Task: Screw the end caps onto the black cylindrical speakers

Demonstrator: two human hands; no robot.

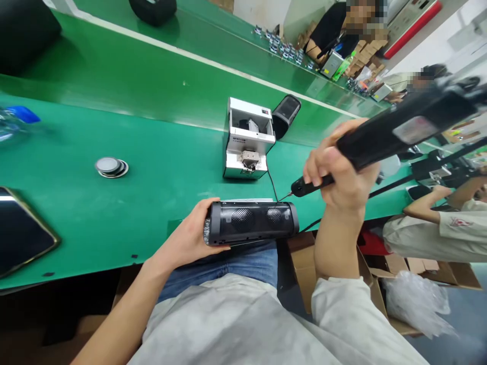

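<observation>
A black speaker point(255, 222) with two perforated round areas lies lengthwise at the table's near edge. My left hand point(194, 230) grips its left end, fingers above and thumb below. My right hand point(342, 170) is wrapped round a black electric screwdriver point(310, 186), held tilted with its thin bit pointing down to the left. The bit's tip meets the upper right edge of the speaker; whether it sits in a screw is too small to tell. Beyond the speaker stands a white and silver screw feeder point(249, 139).
On the green table point(171, 167) are stacked round discs point(111, 166), a phone point(25, 230), a bottle with a blue cap point(21, 115) and another black speaker point(286, 114). Co-workers sit across and to the right. Cardboard boxes point(302, 263) and plastic bags point(414, 299) lie below.
</observation>
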